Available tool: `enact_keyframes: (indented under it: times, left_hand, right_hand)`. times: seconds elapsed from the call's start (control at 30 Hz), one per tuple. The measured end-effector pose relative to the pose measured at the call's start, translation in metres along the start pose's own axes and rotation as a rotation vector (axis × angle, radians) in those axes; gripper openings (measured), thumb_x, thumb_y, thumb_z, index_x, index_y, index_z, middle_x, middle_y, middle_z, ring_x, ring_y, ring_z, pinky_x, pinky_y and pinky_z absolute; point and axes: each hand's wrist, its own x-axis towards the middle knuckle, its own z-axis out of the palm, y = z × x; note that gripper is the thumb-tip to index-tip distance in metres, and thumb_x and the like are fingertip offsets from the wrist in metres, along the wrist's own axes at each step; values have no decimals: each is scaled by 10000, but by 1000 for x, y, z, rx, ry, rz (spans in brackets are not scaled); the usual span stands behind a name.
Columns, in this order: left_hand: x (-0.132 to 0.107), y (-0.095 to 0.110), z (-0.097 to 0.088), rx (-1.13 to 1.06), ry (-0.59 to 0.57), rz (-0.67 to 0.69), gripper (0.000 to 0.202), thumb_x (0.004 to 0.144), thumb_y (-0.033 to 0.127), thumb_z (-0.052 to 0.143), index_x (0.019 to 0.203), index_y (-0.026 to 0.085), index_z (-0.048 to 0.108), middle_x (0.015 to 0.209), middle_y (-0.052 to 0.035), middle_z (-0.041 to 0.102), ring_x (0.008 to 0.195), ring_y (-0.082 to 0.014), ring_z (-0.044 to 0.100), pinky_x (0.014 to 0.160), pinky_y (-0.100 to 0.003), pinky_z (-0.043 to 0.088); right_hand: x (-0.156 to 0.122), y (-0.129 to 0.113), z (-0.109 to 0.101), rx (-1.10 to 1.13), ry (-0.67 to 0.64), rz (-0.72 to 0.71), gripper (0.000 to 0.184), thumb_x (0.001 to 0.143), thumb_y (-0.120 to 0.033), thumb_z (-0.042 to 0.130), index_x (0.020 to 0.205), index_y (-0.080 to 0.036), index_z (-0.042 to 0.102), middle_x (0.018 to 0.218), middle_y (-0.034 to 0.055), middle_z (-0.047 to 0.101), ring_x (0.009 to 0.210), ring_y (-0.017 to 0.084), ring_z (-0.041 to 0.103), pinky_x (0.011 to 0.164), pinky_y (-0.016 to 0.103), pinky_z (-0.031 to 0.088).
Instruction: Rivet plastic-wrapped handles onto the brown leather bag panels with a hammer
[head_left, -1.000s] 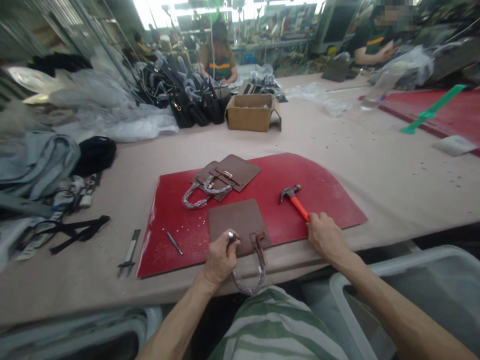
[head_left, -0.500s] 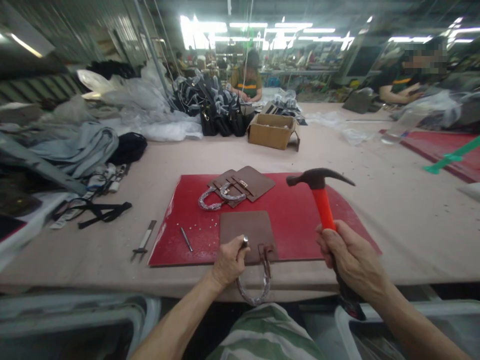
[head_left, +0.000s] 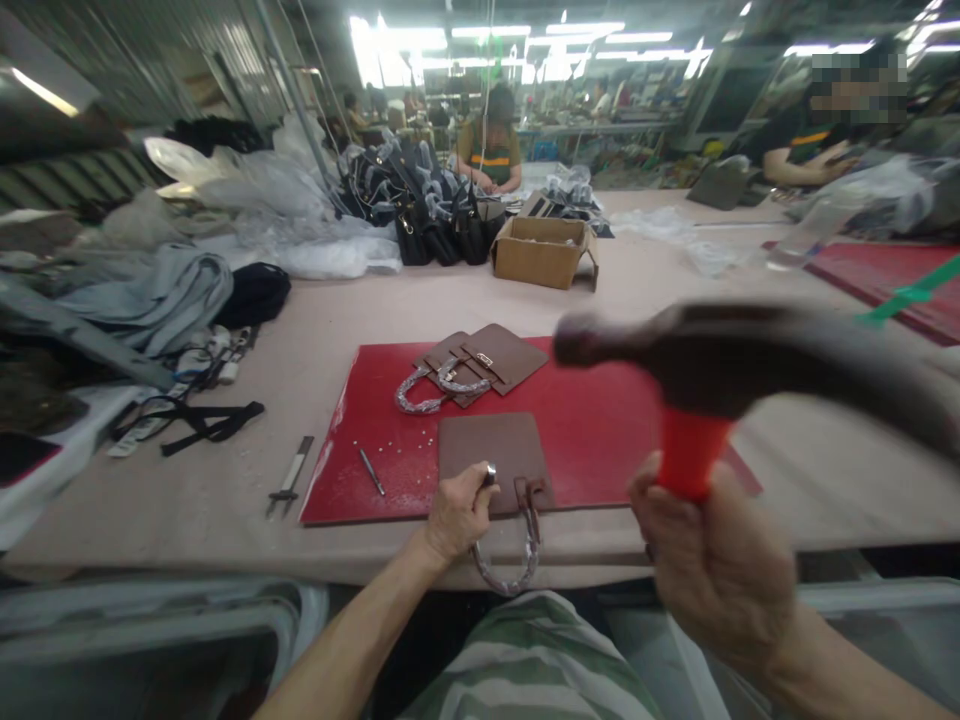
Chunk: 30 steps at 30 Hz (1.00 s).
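Observation:
My right hand (head_left: 720, 575) grips the orange handle of a claw hammer (head_left: 720, 345), raised close to the camera and blurred. Over a brown leather panel (head_left: 491, 437), my left hand (head_left: 459, 515) is closed around a short metal punch (head_left: 490, 475) that stands upright, its lower part hidden by the fingers. A plastic-wrapped handle (head_left: 510, 585) attached to that panel hangs over the table's front edge. The panel lies on a red board (head_left: 592, 440). Behind it rest more brown leather panels (head_left: 506, 352) with wrapped handles and a metal clasp.
On the board's left lie a slim metal rod (head_left: 371, 472) and small white bits. A two-pronged tool (head_left: 291, 480) and black straps (head_left: 214, 425) are farther left. A cardboard box (head_left: 536, 262) and black bags (head_left: 442, 235) stand at the back, near a seated person (head_left: 491, 150).
My right hand has lifted the hammer up and toward the camera, so it looks much larger. The left hand keeps its place on the leather panel with the punch.

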Motion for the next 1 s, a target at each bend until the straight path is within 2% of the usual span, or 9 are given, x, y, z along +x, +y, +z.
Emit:
enact_keyframes:
  times: [0.1,0.17,0.3,0.4,0.5,0.6,0.7,0.87,1.0]
  left_hand:
    - [1,1,-1,-1,2,10,115,918,155,511,985,197,596,810,-48,707,731,-176,707,662,-248,547]
    - [2,2,-2,0,-1,21,107,919,160,515,985,195,594,807,-47,709,724,-176,704,657,-248,545]
    - [2,4,-5,-12,1,8,99,917,159,528,985,192,592,849,-52,720,775,-177,710,704,-254,553]
    - [2,4,-6,-45,-3,-6,99,924,159,528,985,193,598,857,-51,723,793,-167,713,713,-243,555]
    - [2,4,-8,-82,-5,-13,106,930,169,533,1001,193,607,872,-50,722,812,-162,710,737,-245,559]
    - [2,4,-10,-115,-22,-33,111,929,174,541,999,191,626,892,-51,723,830,-159,708,757,-247,563]
    - [2,6,-13,-132,-36,-76,118,923,177,557,998,192,646,904,-51,727,830,-158,705,759,-252,564]
    - [1,8,-16,-130,-12,-83,151,922,176,569,1038,191,664,977,-64,732,925,-175,704,845,-289,573]
    - [0,10,-19,-137,14,-82,136,918,169,584,1015,185,679,945,-55,739,892,-166,711,829,-278,580]
  right_hand:
    - [-7,4,10,-70,-230,-110,291,1031,-280,295,770,-250,420,526,-30,489,396,140,410,454,298,211]
    - [-9,13,14,-99,-366,-67,292,1031,-303,299,770,-246,419,516,-39,478,384,136,394,460,302,177]
    - [-8,47,24,-155,-340,137,291,1022,-359,304,811,-232,458,556,-16,502,447,151,447,501,289,218]
    - [-16,83,48,-297,-324,304,286,999,-348,338,830,-209,521,625,27,566,504,171,493,518,297,224]
    - [-29,105,76,-382,-320,366,258,976,-292,380,927,-167,600,824,102,659,691,215,600,592,302,332]
    - [-36,97,100,-309,-246,270,315,977,-290,410,1135,-114,618,1178,194,643,1056,297,606,848,381,437]
    - [-34,67,120,-94,-203,110,461,974,-380,482,1328,-92,550,1433,224,502,1312,341,467,1056,479,385]
    - [-28,32,151,23,-389,25,727,889,-474,635,1466,-78,439,1564,238,362,1459,403,285,1151,630,256]
    - [-34,31,165,18,-401,-6,724,882,-406,670,1470,-57,432,1560,232,379,1475,386,276,1188,602,234]
